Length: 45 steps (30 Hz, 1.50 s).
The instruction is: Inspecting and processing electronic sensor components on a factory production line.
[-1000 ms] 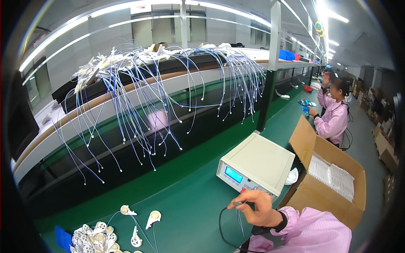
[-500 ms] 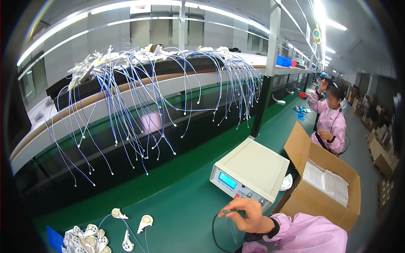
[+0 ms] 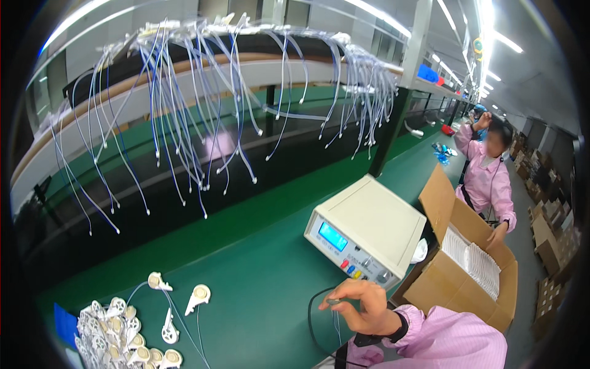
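Smooth green desk [image 3: 246, 301], boxy cream meter [image 3: 372, 224], and here's the small grey piece [image 3: 333, 302], right at the fingertips of the right hand [image 3: 370, 307], thumb and forefinger pinched narrow on it! The left hand is out of view. A thin dark cable [image 3: 310, 320] bows beside the pinch; the meter stands just beyond the knuckles, a cardboard carton [image 3: 455, 294] to its right, round-headed white plastic parts [image 3: 104, 335] heaped well left.
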Motion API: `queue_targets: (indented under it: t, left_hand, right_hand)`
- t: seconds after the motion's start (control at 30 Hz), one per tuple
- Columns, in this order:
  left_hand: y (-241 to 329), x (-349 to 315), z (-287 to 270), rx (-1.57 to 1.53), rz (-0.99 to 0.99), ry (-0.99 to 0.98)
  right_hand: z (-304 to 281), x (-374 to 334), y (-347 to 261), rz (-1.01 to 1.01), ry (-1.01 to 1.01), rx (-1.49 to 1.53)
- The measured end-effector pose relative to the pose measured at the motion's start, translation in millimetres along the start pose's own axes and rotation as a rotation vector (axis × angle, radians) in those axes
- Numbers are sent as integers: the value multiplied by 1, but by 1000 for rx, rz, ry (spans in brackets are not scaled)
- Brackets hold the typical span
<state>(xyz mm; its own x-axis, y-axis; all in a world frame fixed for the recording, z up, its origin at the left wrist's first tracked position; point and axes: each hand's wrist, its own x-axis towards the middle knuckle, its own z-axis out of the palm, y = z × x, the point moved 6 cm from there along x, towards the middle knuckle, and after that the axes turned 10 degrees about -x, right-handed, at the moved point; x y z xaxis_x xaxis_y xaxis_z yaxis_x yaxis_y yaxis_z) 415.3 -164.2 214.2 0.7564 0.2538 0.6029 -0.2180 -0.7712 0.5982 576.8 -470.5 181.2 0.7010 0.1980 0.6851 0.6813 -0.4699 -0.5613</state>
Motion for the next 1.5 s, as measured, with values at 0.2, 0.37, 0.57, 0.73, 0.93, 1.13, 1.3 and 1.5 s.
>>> queue_targets:
  t: [0.2, 0.37, 0.57, 0.73, 0.93, 1.13, 1.3, 1.5]
  left_hand:
    - [2, -10, -5, 33, 15, 12]
    - [5, -12, -6, 51, 33, 23]
    - [18, -14, -21, 66, 100, 87]
    - [22, -30, -23, 1, 169, 57]
    - [-50, -99, 58, 109, -16, -300]
    - [-82, -161, 73, 144, -52, -538]
    - [-75, -130, 81, -30, 76, -461]
    - [-56, -78, 118, -419, -209, -96]
  right_hand:
    - [22, -13, 5, -10, -47, 50]
    - [31, -14, 8, 7, -172, 95]
    - [33, -20, 6, 11, -220, 81]
    - [45, -27, 0, -54, -345, 98]
    - [67, -36, -11, -120, -488, 126]
    - [87, -42, -15, -171, -583, 70]
    - [85, -35, -17, -122, -592, 27]
    - [74, -36, -10, 95, -568, 59]
